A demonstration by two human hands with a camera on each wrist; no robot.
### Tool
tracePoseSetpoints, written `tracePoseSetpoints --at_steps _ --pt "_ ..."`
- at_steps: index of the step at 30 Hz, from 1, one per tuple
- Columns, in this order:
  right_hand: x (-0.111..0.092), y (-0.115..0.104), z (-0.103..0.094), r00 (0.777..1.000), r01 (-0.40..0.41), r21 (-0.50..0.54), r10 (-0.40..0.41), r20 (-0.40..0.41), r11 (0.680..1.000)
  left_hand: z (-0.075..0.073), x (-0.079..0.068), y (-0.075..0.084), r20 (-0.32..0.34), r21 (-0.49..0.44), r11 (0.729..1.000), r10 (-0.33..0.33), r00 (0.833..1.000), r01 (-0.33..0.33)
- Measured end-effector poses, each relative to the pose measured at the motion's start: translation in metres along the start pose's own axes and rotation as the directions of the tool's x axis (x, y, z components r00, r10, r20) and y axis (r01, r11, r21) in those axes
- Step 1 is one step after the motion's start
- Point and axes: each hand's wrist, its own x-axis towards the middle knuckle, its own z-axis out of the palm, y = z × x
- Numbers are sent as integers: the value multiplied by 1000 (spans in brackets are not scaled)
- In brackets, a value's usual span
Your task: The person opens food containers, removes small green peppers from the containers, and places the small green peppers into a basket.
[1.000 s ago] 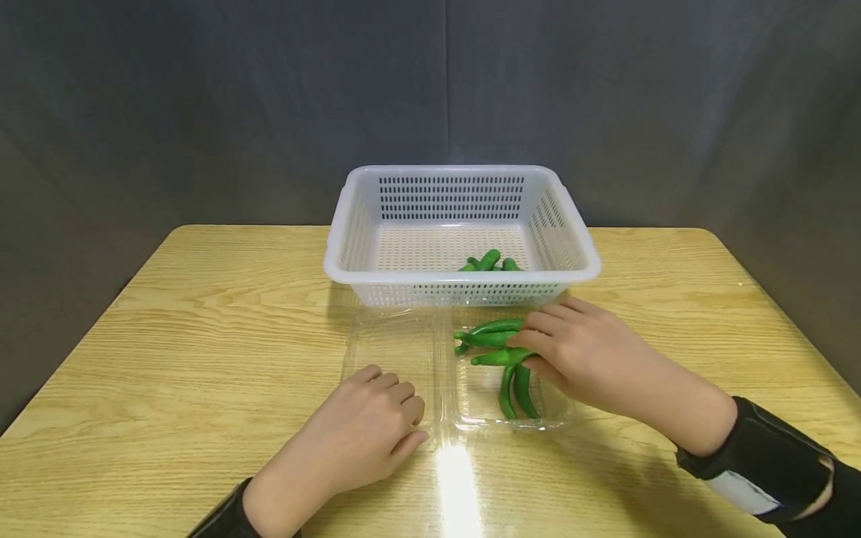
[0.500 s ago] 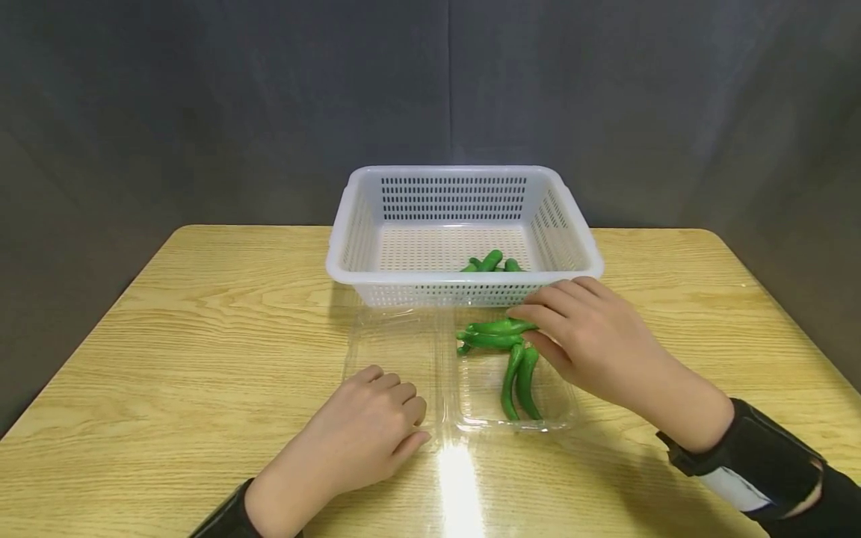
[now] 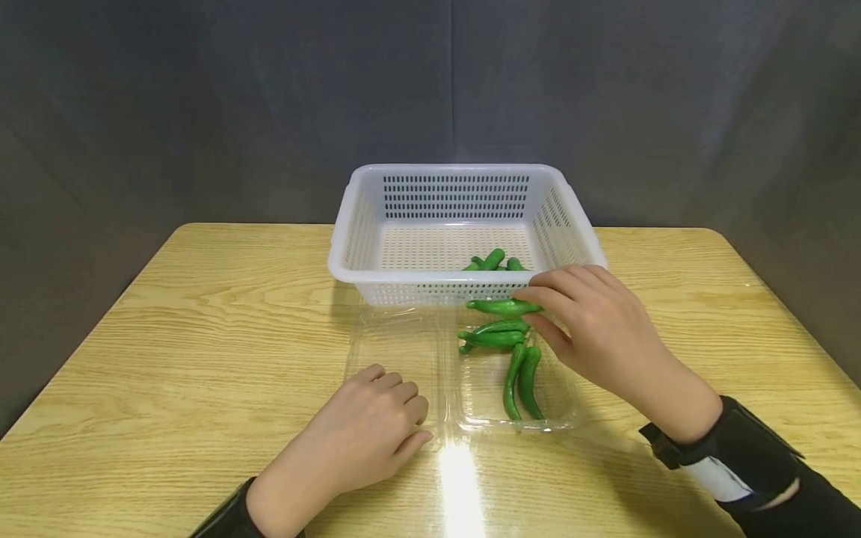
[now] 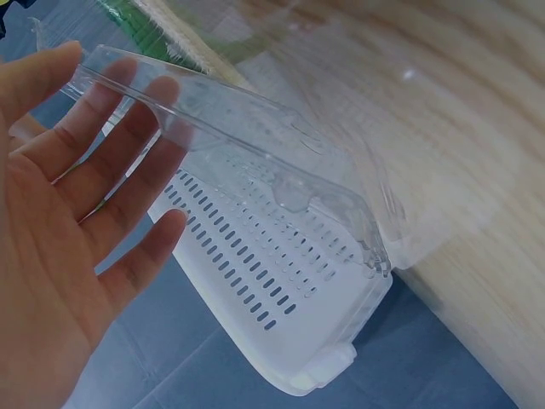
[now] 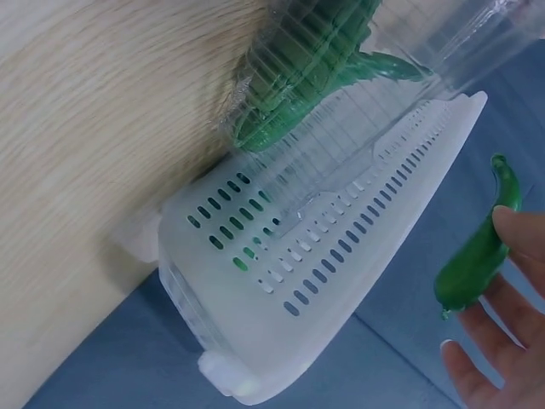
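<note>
My right hand [image 3: 599, 329] pinches a green chili pepper [image 3: 501, 307] between thumb and fingers. The pepper is raised over the far edge of a clear plastic clamshell container [image 3: 487, 396], and the right wrist view shows it curved, with a pointed stem end. Several more green peppers [image 3: 494, 340] lie in the container's right half, some crosswise and two lengthwise. At the near left corner of the clamshell's open lid [image 3: 397, 336] is my left hand [image 3: 370, 430]. Its fingers [image 4: 128, 162] are loosely bent at the lid's edge, seen partly through the plastic; firm contact is unclear.
A white perforated basket [image 3: 464, 277] stands just behind the clamshell on the wooden table [image 3: 202, 344]. Several green peppers [image 3: 493, 260] lie inside it near the front wall, partly hidden by the rim. A dark grey partition [image 3: 269, 112] rises behind the table.
My right hand has lifted one pepper from the pile and moved it away from me, toward the basket's front rim. My left hand has stayed in place.
</note>
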Motion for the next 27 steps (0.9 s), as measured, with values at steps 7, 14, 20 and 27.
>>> tracePoseSetpoints --at_steps 7,14,20,27 --pt "1 3 4 998 -29 6 30 -64 1000 -1 0 0 10 -6 1000 -3 1000 3" --pt "5 7 8 993 -64 23 66 -101 998 0 0 0 9 -4 1000 -4 1000 4" --pt "6 10 11 990 -111 17 112 -83 994 0 1 0 13 -5 1000 -2 1000 2" --pt "6 16 15 989 -118 12 118 -86 993 -1 0 0 9 -7 1000 -2 1000 2"
